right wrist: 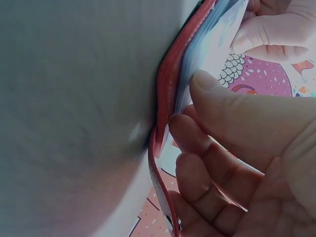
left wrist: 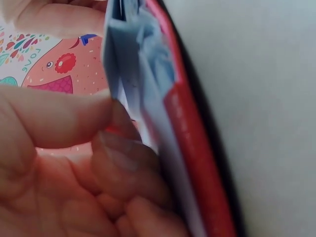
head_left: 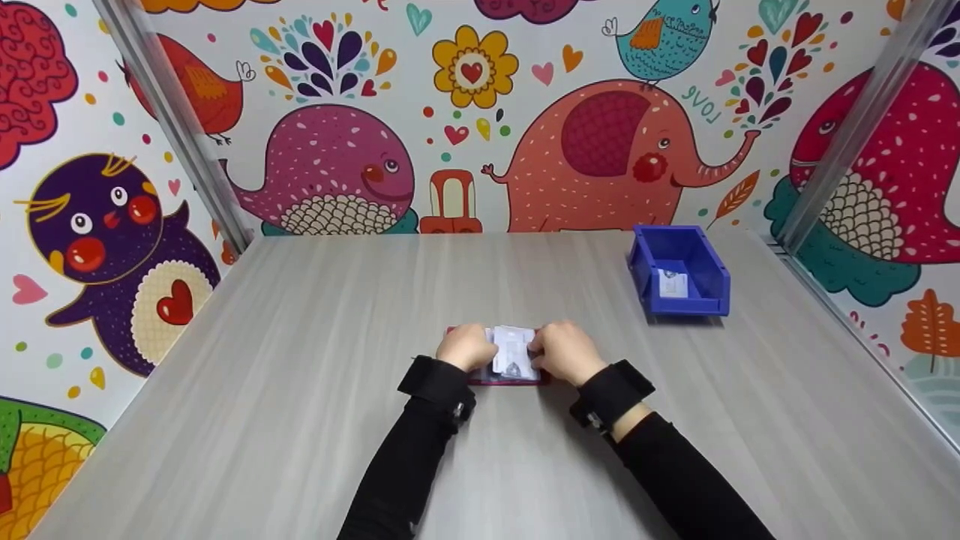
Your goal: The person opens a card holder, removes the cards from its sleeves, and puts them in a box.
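A red card holder (head_left: 514,383) with clear sleeves lies opened on the table, white cards (head_left: 513,346) showing on top. My left hand (head_left: 466,347) is at its left side; thumb and finger pinch the edge of a pale sleeve (left wrist: 114,54) raised from the red cover (left wrist: 185,128). At the right side, my right hand (head_left: 570,354) holds the stack of sleeves (right wrist: 202,49), thumb on top and fingers curled at the edge. A thin strap (right wrist: 160,190) of the holder hangs by those fingers. What is printed on the cards is too small to read.
A blue bin (head_left: 688,306) stands at the back right of the table (head_left: 315,322), with a white card (head_left: 673,283) inside. Printed panels with cartoon animals (head_left: 600,165) wall the table at the back and sides, joined by metal posts (head_left: 169,127).
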The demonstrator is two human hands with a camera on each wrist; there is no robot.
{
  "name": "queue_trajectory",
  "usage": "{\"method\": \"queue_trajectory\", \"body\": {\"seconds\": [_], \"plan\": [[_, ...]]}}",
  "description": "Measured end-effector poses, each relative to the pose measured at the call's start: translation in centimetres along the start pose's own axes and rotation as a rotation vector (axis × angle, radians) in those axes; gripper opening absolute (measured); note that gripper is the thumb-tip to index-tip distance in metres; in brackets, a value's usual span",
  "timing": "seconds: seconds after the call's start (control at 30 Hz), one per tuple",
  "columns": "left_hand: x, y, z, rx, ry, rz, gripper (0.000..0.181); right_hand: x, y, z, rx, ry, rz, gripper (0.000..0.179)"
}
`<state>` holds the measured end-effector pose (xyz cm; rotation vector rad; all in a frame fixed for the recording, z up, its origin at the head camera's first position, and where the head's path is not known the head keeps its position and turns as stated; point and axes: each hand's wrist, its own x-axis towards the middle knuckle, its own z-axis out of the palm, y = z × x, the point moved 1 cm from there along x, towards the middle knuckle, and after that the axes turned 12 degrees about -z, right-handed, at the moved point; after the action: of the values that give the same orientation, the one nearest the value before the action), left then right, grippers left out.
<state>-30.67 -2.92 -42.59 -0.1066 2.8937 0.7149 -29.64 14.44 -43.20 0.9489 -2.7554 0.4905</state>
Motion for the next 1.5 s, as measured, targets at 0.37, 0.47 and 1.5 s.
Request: {"method": "queue_trajectory", "body": {"seconds": [0.37,0.47,1.5], "plan": [[-0.11,-0.20,-0.19,-0.031,-0.008,-0.015,0.014,0.15,-0.03,-0.01,0.004,-0.014,0.016,0.012],[-0.22,-0.13,-0.25,-0.035,-0.002,-0.013,0.016,0.17,-0.02,0.00,0.002,-0.020,0.016,0.012],[0.00,0.72,0.41,0.037,0.037,-0.075,0.018,0.06,-0.01,-0.20,-0.022,0.003,-0.080,0.020]]}}
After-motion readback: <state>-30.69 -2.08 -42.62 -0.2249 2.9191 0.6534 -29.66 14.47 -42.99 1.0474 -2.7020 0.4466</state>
